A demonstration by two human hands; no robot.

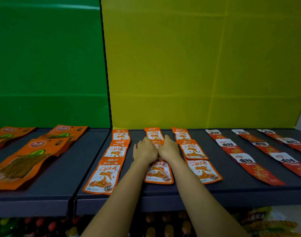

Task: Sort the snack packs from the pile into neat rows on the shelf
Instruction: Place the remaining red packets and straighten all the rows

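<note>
Orange-and-white snack packs lie in three rows on the dark shelf (64, 170). The left row (110, 165) and right row (195, 153) each hold three packs. In the middle row, a back pack (154, 133) and a front pack (159, 173) show. Both hands rest side by side, palms down, on the middle pack (157, 143) of that row. My left hand (144, 149) covers its left part and my right hand (169, 148) its right part. Fingers lie flat and fairly together; the pack is mostly hidden.
Larger orange pouches (26, 159) lie on the shelf's left section before a green backboard. Red-and-white snack packs (248, 161) form several slanted rows at the right, before the yellow backboard. Bottles (156, 226) and more packs sit on a lower shelf.
</note>
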